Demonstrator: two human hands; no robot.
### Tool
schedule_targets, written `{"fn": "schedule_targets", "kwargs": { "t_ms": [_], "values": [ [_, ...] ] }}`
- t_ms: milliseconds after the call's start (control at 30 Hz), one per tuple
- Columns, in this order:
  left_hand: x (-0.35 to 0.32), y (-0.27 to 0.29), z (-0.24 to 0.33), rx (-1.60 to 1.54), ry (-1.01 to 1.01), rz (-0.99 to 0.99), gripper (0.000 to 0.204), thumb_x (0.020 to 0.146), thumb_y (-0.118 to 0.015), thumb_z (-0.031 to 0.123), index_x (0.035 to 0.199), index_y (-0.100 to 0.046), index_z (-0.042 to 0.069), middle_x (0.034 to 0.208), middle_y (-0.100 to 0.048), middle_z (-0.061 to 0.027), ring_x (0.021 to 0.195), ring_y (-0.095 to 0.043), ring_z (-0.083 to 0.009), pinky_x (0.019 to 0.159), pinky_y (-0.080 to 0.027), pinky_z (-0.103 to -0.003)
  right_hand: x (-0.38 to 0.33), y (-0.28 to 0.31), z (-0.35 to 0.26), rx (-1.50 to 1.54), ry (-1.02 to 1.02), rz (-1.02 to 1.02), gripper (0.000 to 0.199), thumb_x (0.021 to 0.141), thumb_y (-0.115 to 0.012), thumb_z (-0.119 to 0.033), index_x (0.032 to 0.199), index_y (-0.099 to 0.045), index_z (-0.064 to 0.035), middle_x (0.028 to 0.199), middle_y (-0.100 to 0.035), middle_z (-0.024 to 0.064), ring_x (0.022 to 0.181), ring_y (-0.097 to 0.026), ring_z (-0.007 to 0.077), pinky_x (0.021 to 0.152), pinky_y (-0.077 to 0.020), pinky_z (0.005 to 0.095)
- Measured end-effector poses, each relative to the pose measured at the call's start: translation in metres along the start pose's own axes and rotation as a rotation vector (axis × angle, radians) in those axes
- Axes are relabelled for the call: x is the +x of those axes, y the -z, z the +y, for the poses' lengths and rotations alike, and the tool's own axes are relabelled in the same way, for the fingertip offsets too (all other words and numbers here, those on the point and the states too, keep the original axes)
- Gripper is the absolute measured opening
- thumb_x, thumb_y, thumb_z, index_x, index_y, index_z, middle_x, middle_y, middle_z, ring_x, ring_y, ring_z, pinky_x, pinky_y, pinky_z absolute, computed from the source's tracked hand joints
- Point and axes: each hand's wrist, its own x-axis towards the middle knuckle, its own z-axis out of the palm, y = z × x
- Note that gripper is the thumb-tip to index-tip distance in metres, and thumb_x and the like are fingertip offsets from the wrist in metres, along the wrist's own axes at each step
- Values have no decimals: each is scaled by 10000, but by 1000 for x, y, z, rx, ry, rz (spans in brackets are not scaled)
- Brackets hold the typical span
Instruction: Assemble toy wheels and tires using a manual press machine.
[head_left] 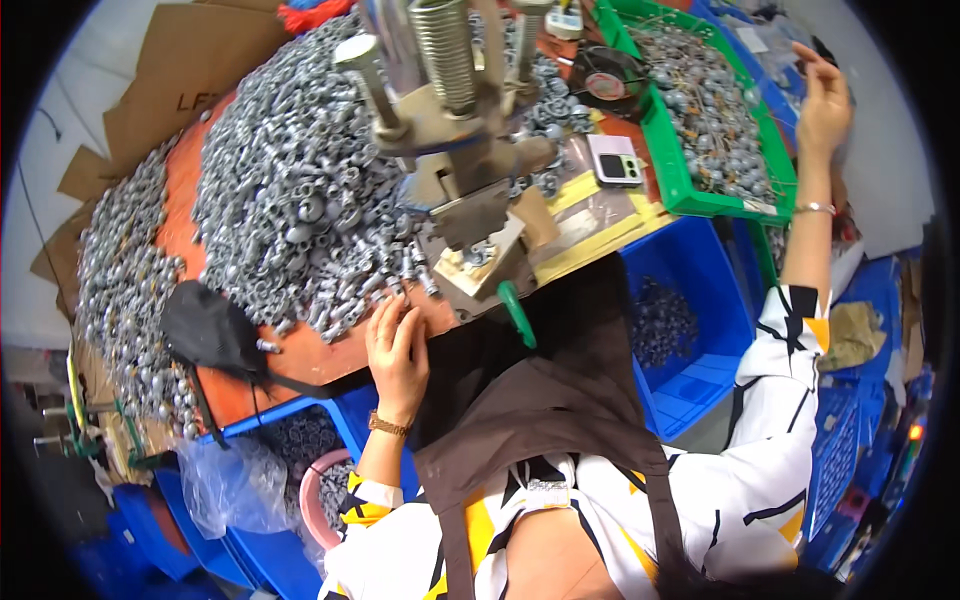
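My left hand [397, 345] rests at the front edge of the orange table, its fingers loosely stretched out by small grey metal fittings [300, 200] heaped there; I see nothing held in it. My right hand [825, 105] is raised at the far right, past the green tray [690, 200], with fingers extended and nothing visible in them. Between my hands stands a press [460, 160] with springs and bolts. A small grey piece [480, 252] sits in its lower fixture, and a green curved handle [517, 315] sticks out below.
Blue bins [705, 390] with grey parts stand under the table. A black pouch [212, 325] lies left of the heap. A phone [614, 160] and small fan [608, 80] are near the tray. Cardboard [190, 70] lines the back left; a plastic bag [235, 490] hangs below.
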Motion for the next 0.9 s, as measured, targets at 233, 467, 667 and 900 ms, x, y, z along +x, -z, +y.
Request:
{"fn": "schedule_targets", "kwargs": {
  "t_ms": [233,467,667,900],
  "values": [
    [10,9,-10,184,97,72,311,772,-719,68,1073,-643,48,1050,-634,-100,1003,-556,-294,897,-422,-429,-1,28,-114,802,-224,163,110,912,-558,0,944,-662,19,1208,-620,226,1132,-583,336,1105,-337,478],
    [41,-11,-10,384,60,13,348,795,-712,214,1102,-641,67,993,-646,-59,953,-545,-259,846,-377,-405,-92,-16,-226,1296,-383,-226,156,938,-605,-176,842,-494,-124,532,-481,-54,420,-455,106,650,-390,319],
    [42,-12,-15,290,44,139,345,815,-650,62,1158,-625,51,1034,-609,-111,913,-549,-280,825,-406,-399,-191,-93,-271,1445,-868,-823,171,929,-581,-98,783,-605,-13,667,-623,71,615,-581,135,576,-443,256],
    [35,2,-10,-602,396,228,295,840,-638,-81,1120,-616,12,1045,-594,-64,820,-590,-92,694,-493,-238,-254,-152,-295,1160,-1360,-1099,190,948,-583,-112,770,-552,-53,689,-554,-29,624,-538,31,561,-426,195]
  ]
}}
